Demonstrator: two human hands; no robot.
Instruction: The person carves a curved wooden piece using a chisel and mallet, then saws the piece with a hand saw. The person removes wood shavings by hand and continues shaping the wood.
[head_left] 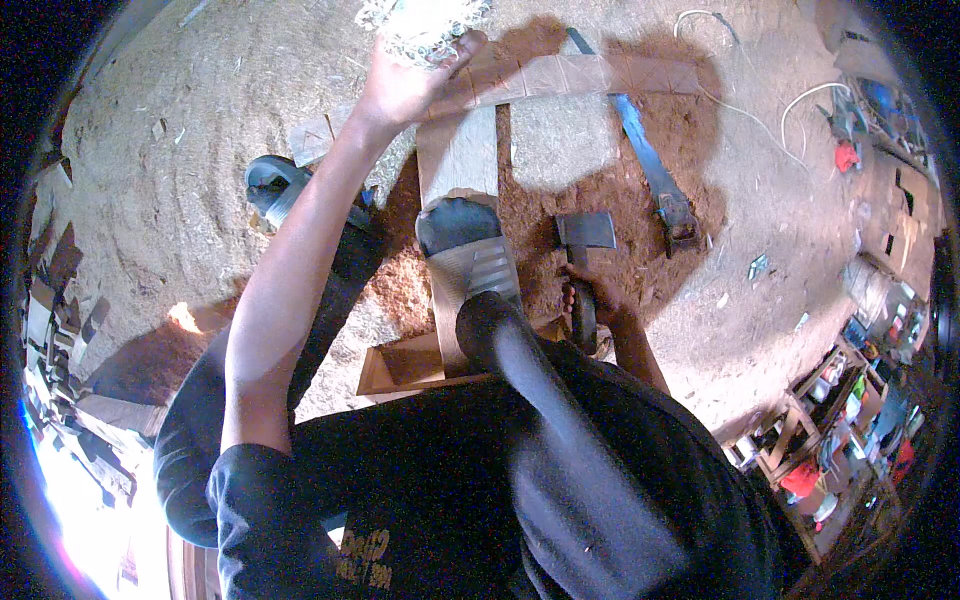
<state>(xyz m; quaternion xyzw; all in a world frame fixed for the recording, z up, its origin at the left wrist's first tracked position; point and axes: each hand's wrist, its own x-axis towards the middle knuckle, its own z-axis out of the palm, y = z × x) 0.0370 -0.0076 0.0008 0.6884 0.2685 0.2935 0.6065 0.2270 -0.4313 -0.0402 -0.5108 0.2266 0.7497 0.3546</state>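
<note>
Nearest the body, a low open wooden box [405, 362] is seen by the near end of a lengthwise board [458, 155], which is pressed on by a sandalled foot [487, 265]. Just right of that foot, the handle of a hatchet [588, 230] is gripped by the right hand [606, 298], its fingers curled round close below the head. The hatchet is best held firmly, with its edge turned away from the foot, and the board is best pinned by steady weight. To the right, a long blue tool [645, 150], perhaps a handsaw, is crossed by a marked board [600, 74]; care should be taken that neither is knocked. Farthest out, beside the marked board, the left hand [408, 85] is reached forward with the thumb spread; a pale curly bundle [425, 28] appears to be held, but the fingers are washed out by glare, so how far they are closed cannot be told. Loose curls are better gathered with that hand well apart from the hatchet.
</note>
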